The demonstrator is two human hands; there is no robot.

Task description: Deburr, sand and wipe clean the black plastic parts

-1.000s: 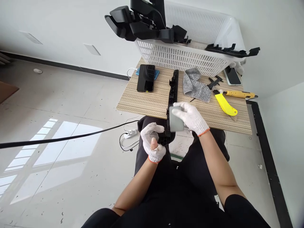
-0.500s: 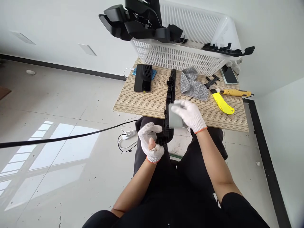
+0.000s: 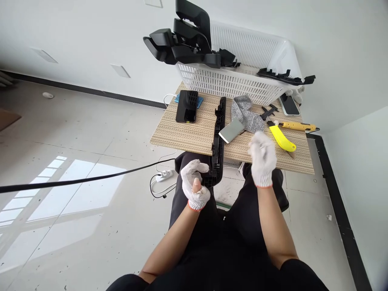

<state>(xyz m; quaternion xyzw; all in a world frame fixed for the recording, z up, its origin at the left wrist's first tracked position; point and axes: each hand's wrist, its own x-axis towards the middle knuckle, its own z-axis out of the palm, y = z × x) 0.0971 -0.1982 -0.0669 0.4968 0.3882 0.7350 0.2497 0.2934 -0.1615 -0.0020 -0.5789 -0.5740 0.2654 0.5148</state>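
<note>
My gloved left hand [image 3: 194, 182] is closed around the near end of a long black plastic strip [image 3: 218, 137] that runs from my lap out across the wooden table [image 3: 194, 131]. A flat grey block [image 3: 232, 130] lies on the table just right of the strip, touching the grey cloth [image 3: 246, 113]. My gloved right hand [image 3: 262, 157] hovers over the table's front edge, to the right of the block and apart from it. It is smeared by motion and I see nothing in it.
A white basket [image 3: 242, 81] with black plastic parts [image 3: 184, 44] stands at the back. A black phone [image 3: 186, 106] lies at the left. A yellow knife [image 3: 281, 138], a yellow-handled tool [image 3: 295, 126], calipers [image 3: 268, 111] and another phone [image 3: 289, 105] lie at the right. A black cable [image 3: 75, 180] crosses the floor.
My right hand has let go of the grey block, which now lies on the table, and has pulled back to the right. My left hand still grips the strip.
</note>
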